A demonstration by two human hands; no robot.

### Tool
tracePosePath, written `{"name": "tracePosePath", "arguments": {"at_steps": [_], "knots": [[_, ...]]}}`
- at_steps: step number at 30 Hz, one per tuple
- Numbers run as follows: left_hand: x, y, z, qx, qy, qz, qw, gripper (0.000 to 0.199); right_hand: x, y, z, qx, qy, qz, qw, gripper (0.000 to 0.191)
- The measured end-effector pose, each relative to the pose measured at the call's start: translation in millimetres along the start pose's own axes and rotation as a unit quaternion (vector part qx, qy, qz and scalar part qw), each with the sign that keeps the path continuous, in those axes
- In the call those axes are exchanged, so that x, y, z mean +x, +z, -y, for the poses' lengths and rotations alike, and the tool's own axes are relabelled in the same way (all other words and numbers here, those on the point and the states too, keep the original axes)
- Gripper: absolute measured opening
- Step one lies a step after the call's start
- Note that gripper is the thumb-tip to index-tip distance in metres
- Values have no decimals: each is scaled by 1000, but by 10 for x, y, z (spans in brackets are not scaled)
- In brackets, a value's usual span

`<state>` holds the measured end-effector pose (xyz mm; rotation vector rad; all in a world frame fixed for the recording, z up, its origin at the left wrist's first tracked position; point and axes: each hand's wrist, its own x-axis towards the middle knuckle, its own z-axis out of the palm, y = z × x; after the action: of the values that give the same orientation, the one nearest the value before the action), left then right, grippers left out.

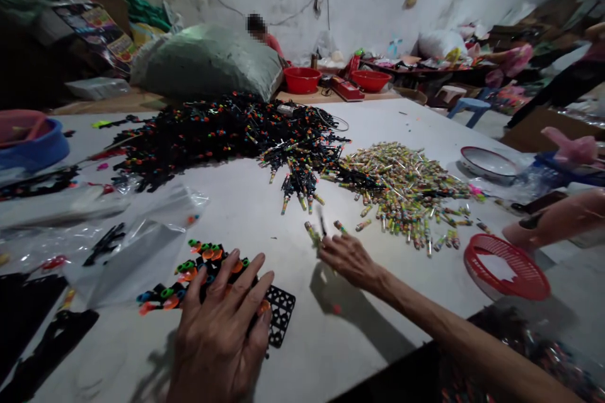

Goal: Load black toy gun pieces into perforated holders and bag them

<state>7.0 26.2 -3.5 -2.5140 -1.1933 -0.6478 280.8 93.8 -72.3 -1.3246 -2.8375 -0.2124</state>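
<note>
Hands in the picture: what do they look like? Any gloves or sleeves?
The left hand and the right hand are bare, with no gloves, and I see no rings. The right forearm is bare too, with no sleeve in view.

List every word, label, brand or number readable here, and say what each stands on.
None can be read: the colourful printed packaging at upper left and the pile of small printed tubes both carry markings too small and blurred to read.
</note>
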Motion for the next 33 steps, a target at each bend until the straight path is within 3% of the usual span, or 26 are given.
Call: {"name": "tracePosePath", "arguments": {"at_steps": [2,4,6,8,11,14,16,18,21,22,24,26,28,29,33], "knots": [[6,-10,-25,-4,-15,10,1000,43,-203,63,202,29,-9,-28,999,20],[6,-20,-50,-9,-27,21,999,42,-343,88,304,81,94,-72,990,25],[3,-30,-71,-18,-34,26,999,39,-407,69,344,152,230,-91,957,23],[4,-39,-89,-34,-54,25,998,36,-397,31,370,208,310,-32,927,17],[19,-63,-119,-54,-75,26,995,34,-281,-8,417,208,321,87,920,14],[46,-101,-161,-74,-97,29,992,32,-125,-26,443,210,317,102,919,13],[63,-127,-191,-92,-122,27,988,33,-36,-42,458,264,319,92,906,9],[74,-146,-213,-103,-132,29,985,33,37,-63,503,403,326,74,852,5],[79,-161,-222,-113,-135,31,984,31,151,-85,653,636,317,23,703,13],[78,-163,-220,-116,-136,31,983,29,201,-83,713,678,310,10,667,13],[76,-167,-214,-121,-139,31,982,26,318,-57,818,723,289,-3,627,12],[74,-170,-209,-124,-140,30,982,24,446,0,876,751,261,-2,607,12],[74,-169,-207,-123,-139,28,982,23,557,75,888,753,218,7,621,11],[73,-165,-204,-121,-137,27,983,22,599,111,888,735,192,11,650,11],[62,-121,-150,-93,-91,23,991,24,669,172,984,545,119,35,829,10]]}}
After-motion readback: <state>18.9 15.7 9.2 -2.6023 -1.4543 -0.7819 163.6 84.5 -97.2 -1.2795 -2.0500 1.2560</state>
